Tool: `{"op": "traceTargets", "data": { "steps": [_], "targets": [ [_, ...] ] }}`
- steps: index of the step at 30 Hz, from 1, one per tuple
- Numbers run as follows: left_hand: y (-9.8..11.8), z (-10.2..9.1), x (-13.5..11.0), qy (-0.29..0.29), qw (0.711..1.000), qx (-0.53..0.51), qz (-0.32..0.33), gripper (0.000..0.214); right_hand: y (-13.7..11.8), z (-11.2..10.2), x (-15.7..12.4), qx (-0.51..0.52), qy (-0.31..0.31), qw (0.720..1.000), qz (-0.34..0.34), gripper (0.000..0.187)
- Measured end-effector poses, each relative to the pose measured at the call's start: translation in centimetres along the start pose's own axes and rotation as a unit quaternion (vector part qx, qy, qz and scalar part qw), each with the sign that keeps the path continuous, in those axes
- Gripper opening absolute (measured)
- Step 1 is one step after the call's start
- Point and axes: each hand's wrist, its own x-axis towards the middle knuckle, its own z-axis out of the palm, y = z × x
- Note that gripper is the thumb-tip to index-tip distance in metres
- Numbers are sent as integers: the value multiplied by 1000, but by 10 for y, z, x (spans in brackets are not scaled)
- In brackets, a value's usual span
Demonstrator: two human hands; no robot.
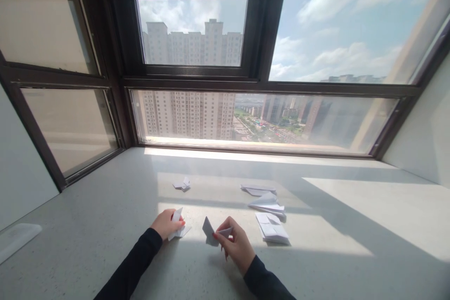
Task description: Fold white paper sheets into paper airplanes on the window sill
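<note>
My left hand [166, 223] is closed around a small folded white paper piece [177, 225] that rests on the pale sill [105, 206]. My right hand [236, 243] pinches another folded paper piece [210, 233] between thumb and fingers, holding it just above the sill a little to the right of the first. Both arms wear dark sleeves.
More folded white paper lies ahead: a small piece [183, 184] at centre left, a flat one [258, 190], a pointed one [267, 203] and a stack [272, 230] to the right. A pale tray corner [16, 239] sits far left. Dark window frames [260, 86] close the back.
</note>
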Motion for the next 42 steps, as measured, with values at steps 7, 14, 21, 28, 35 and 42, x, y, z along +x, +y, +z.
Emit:
{"op": "traceTargets", "data": {
  "steps": [7,14,21,28,35,42],
  "targets": [
    [46,59,-25,-74,945,-319,15,47,-7,0,-1,107,14,994,-11,36],
    [53,74,-39,-179,754,-630,-56,49,0,-3,0,31,52,998,-6,33],
    [49,88,-42,-214,712,-668,17,56,11,-9,-1,-76,58,995,-30,27],
    [51,89,-45,-232,740,-631,12,74,9,-7,-3,-102,48,993,-17,23],
    [52,80,-45,-178,797,-571,80,64,10,-5,-1,-22,116,993,-11,64],
    [50,70,-36,-84,912,-350,196,44,5,-6,5,48,-10,998,35,36]
  ]
}}
